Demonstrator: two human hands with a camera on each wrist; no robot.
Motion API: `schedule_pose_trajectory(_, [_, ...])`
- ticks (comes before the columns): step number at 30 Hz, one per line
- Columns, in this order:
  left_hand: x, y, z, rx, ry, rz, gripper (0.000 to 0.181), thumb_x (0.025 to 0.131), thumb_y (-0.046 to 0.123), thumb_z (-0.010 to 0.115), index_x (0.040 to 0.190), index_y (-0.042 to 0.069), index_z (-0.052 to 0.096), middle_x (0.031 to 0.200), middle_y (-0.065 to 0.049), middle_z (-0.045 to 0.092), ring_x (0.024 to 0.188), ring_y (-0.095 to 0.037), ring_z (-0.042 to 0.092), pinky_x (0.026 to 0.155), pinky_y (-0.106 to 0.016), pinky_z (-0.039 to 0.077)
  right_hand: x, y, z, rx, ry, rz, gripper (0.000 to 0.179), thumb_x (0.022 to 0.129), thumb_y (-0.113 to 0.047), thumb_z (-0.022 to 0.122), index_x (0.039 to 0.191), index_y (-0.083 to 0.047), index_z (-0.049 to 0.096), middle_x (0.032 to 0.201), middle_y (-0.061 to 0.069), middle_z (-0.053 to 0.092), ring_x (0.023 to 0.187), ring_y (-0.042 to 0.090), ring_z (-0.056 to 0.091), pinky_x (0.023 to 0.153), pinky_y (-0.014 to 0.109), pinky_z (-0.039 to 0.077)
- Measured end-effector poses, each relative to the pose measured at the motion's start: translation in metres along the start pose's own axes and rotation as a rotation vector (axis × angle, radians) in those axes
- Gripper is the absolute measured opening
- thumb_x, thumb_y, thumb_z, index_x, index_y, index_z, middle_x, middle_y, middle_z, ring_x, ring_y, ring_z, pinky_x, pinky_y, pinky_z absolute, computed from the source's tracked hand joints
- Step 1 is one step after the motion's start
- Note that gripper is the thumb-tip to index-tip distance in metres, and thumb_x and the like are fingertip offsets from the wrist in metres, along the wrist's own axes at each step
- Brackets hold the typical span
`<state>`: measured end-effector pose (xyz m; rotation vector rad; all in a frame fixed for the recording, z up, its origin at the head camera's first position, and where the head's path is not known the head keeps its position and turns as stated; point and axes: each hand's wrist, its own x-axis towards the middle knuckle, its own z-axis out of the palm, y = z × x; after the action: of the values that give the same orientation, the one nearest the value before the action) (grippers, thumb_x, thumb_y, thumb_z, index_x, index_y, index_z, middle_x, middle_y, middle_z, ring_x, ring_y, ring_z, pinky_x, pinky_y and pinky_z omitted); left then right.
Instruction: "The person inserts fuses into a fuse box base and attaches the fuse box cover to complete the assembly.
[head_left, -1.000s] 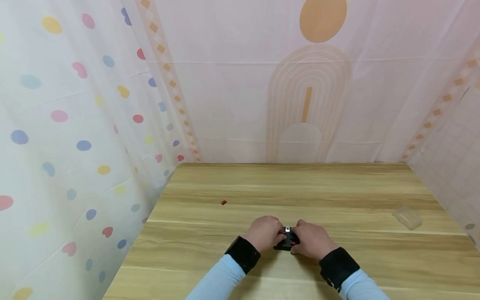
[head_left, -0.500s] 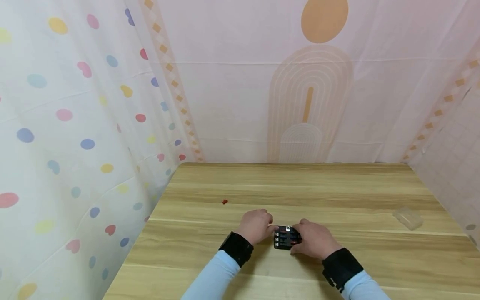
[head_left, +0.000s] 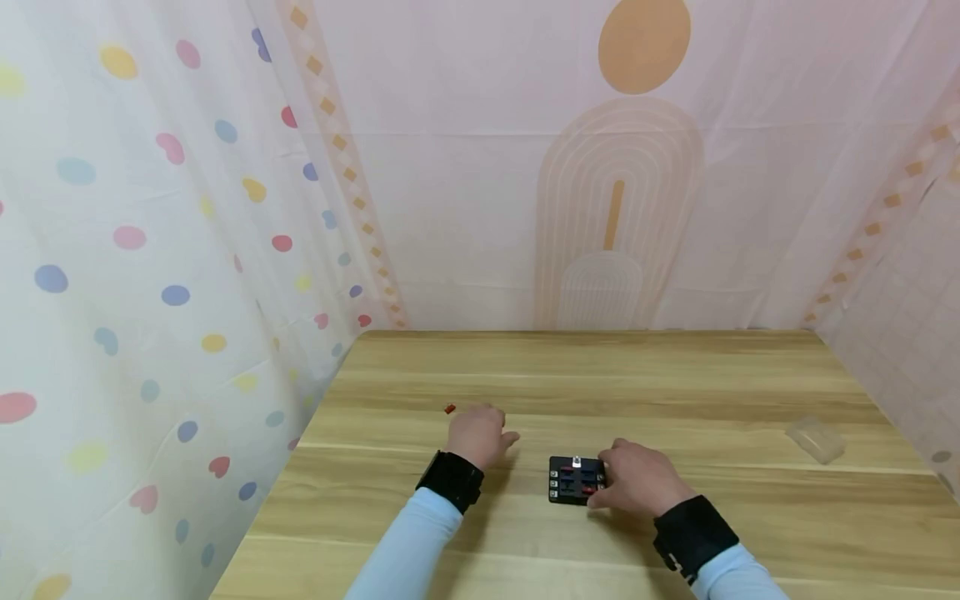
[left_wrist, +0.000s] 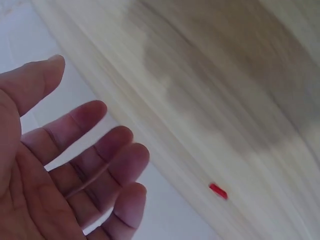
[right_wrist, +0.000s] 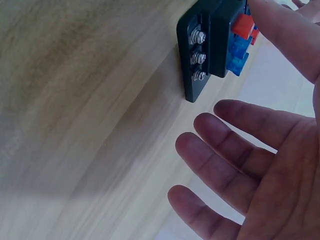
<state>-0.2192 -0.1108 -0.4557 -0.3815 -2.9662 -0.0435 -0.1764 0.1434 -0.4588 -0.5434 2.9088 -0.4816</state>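
A black fuse block (head_left: pixel 566 492) lies on the table, with screw terminals along its sides. Blue fuses (right_wrist: pixel 238 55) and red fuses (right_wrist: pixel 243 26) sit in it, seen close up in the right wrist view. My right hand (head_left: pixel 641 479) is at the block's right side, thumb by its near corner, fingers loosely spread and not wrapped round it. Off to the left, my left hand (head_left: pixel 477 435) hovers over the table, holding nothing, its fingers relaxed. Just beyond it lies a small loose red fuse (head_left: pixel 450 408), also visible in the left wrist view (left_wrist: pixel 218 191).
A clear plastic cover (head_left: pixel 816 439) lies on the wooden table (head_left: pixel 675 375) at the right. Printed curtains (head_left: pixel 465 208) hang behind the table and along its left side.
My left hand has left the fuse block and moved left and away from me, toward the loose red fuse. My right hand stays by the block, shifted slightly to the right.
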Motion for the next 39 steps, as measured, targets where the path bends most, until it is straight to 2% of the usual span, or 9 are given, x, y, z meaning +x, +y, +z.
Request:
schedule_pose_trajectory(4, [0.003, -0.011, -0.001, -0.003, -0.002, -0.067, 0.035, 0.085, 0.044, 0.076, 0.075, 0.012, 0.067, 0.066, 0.001, 0.056, 0.054, -0.013, 0.054, 0.048, -0.031, 0.047, 0.000, 0.003, 0.000, 0.001, -0.012, 0.016, 0.064, 0.067, -0.044, 0.090, 0.111, -0.001, 0.071, 0.094, 0.005, 0.061, 0.075, 0.017, 0.051, 0.072, 0.042, 0.051])
schedule_pose_trajectory(8, [0.006, -0.022, -0.002, -0.020, -0.030, -0.137, 0.032, 0.085, 0.041, 0.077, 0.084, 0.010, 0.070, 0.076, -0.003, 0.062, 0.064, -0.016, 0.060, 0.053, -0.033, 0.051, -0.002, 0.004, 0.000, 0.009, -0.022, 0.031, 0.063, 0.067, -0.043, 0.090, 0.110, -0.001, 0.071, 0.095, 0.006, 0.061, 0.076, 0.018, 0.051, 0.073, 0.044, 0.051])
schedule_pose_trajectory(12, [0.010, -0.034, 0.005, -0.042, -0.038, -0.188, 0.031, 0.085, 0.040, 0.077, 0.091, 0.010, 0.072, 0.085, -0.006, 0.064, 0.069, -0.018, 0.061, 0.055, -0.036, 0.052, -0.003, 0.004, 0.000, 0.013, -0.018, 0.038, 0.063, 0.067, -0.042, 0.090, 0.109, 0.000, 0.071, 0.095, 0.007, 0.062, 0.075, 0.018, 0.051, 0.073, 0.043, 0.051])
schedule_pose_trajectory(17, [0.016, -0.050, 0.012, -0.039, -0.053, -0.248, 0.033, 0.086, 0.038, 0.076, 0.097, 0.008, 0.073, 0.089, -0.010, 0.064, 0.074, -0.022, 0.064, 0.060, -0.041, 0.055, -0.003, 0.004, -0.001, 0.003, -0.015, 0.032, 0.065, 0.067, -0.044, 0.089, 0.110, 0.001, 0.071, 0.098, 0.008, 0.063, 0.078, 0.018, 0.054, 0.074, 0.044, 0.052])
schedule_pose_trajectory(24, [0.021, -0.062, 0.014, -0.065, -0.076, -0.333, 0.034, 0.088, 0.034, 0.075, 0.101, 0.003, 0.071, 0.091, -0.013, 0.061, 0.084, -0.028, 0.064, 0.067, -0.045, 0.055, -0.003, 0.004, -0.002, 0.013, -0.014, 0.032, 0.066, 0.067, -0.044, 0.089, 0.111, 0.001, 0.071, 0.099, 0.009, 0.064, 0.081, 0.020, 0.057, 0.076, 0.046, 0.052])
schedule_pose_trajectory(33, [0.030, -0.073, 0.022, -0.085, -0.038, -0.362, 0.034, 0.089, 0.030, 0.074, 0.106, 0.001, 0.068, 0.097, -0.018, 0.060, 0.089, -0.034, 0.063, 0.071, -0.049, 0.055, -0.003, 0.005, -0.004, 0.018, -0.010, 0.029, 0.066, 0.068, -0.045, 0.088, 0.112, 0.001, 0.071, 0.099, 0.009, 0.063, 0.082, 0.021, 0.059, 0.075, 0.045, 0.052])
schedule_pose_trajectory(39, [0.032, -0.078, 0.030, -0.055, -0.067, -0.345, 0.033, 0.092, 0.030, 0.070, 0.107, 0.001, 0.068, 0.097, -0.019, 0.056, 0.092, -0.036, 0.061, 0.072, -0.050, 0.054, -0.002, 0.007, -0.005, 0.015, -0.011, 0.030, 0.066, 0.068, -0.045, 0.088, 0.113, 0.001, 0.070, 0.098, 0.008, 0.063, 0.082, 0.021, 0.058, 0.075, 0.045, 0.052])
